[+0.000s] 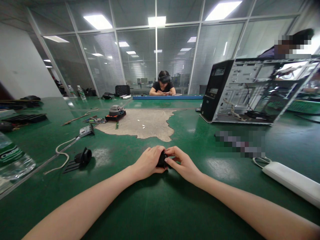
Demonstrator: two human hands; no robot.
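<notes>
Between my two hands, low over the green table (140, 213), is a small black part (161, 160). My left hand (149, 162) wraps round it from the left, fingers over its top and thumb below. On its right side, my right hand (180, 162) pinches the part's edge with thumb and fingertips. Much of the part is hidden by the fingers, so its exact shape cannot be made out. To the left lies a black bracket with a round piece (83, 158).
An open computer case (220, 91) stands at the right, near a white power strip (292, 178). At the left are a water bottle (15, 158) and a metal connector box (86, 130) with cable. A cooler assembly (115, 113) sits farther back. A person (163, 85) sits across the table.
</notes>
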